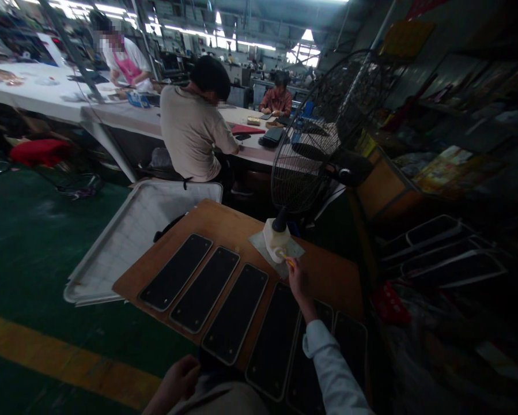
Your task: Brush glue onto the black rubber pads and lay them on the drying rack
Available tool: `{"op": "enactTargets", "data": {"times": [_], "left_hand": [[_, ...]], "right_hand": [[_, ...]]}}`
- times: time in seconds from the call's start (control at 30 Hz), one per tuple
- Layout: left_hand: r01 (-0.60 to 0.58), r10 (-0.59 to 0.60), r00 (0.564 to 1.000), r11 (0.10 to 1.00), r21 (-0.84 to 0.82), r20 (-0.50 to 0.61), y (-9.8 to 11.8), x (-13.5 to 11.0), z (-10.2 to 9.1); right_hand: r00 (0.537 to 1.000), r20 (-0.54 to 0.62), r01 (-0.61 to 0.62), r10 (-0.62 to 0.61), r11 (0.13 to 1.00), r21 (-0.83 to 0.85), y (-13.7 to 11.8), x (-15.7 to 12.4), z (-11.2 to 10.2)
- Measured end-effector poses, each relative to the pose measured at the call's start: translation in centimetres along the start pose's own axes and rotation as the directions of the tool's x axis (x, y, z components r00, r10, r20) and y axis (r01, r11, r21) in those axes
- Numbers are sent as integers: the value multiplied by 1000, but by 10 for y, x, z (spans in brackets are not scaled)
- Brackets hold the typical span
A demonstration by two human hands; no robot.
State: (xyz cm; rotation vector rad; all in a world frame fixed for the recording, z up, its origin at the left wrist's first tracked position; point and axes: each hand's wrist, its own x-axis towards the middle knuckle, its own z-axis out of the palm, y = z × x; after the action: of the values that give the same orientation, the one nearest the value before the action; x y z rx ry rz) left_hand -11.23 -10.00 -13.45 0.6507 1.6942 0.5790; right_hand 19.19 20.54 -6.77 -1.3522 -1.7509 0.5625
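Note:
My right hand [297, 282] pinches a thin yellow-handled brush [289, 261], its tip at the round mouth of a cream plastic bottle [276, 237] with a dark conical top. Under the bottle lies a grey sheet [297, 252] on a brown board [215, 214]. Several long black panels with pale edges and rounded corners lie side by side on the board, one of them [235, 314] near the middle. My right forearm covers part of the panels at the right. Near my lap, my left hand [178, 377] is curled closed, apart from the panels, and nothing shows in it.
A white plastic tray [142, 213] stands left of the board. Behind the board is a large black fan [306, 150]. A person in a beige shirt [193, 129] sits at a long white table [68, 95], with two others beyond. Framed dark panels [449, 253] lie at the right.

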Motion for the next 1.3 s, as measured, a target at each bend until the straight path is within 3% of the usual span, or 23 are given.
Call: {"op": "enactTargets", "data": {"times": [0.17,0.33,0.53,0.7,0.83,0.97,1.1,1.3], "left_hand": [[8,-10,996,1000,-24,-85,-1,7,0],[92,-117,976,986,-138,-185,5,11,-1],[190,-238,958,945,-265,-162,10,21,-1],[193,-258,956,911,-364,-140,2,26,-19],[159,-281,936,873,-460,-211,-4,25,-58],[46,-262,912,829,-557,-315,-4,30,-112],[-25,-212,890,861,-507,-404,4,51,-171],[23,-165,924,924,-382,-345,19,88,-242]], "right_hand": [[992,108,66,-60,997,-51,-1,-8,-3],[993,105,53,-51,998,-19,-21,-41,-18],[981,106,-184,161,946,268,-63,-97,-15],[961,138,-275,241,894,353,-97,-127,2],[940,180,-337,289,858,388,-125,-127,24],[936,213,-345,280,849,400,-159,-114,68],[962,234,-218,139,908,359,-195,-88,130],[963,245,93,-111,992,83,-233,-28,224]]}}
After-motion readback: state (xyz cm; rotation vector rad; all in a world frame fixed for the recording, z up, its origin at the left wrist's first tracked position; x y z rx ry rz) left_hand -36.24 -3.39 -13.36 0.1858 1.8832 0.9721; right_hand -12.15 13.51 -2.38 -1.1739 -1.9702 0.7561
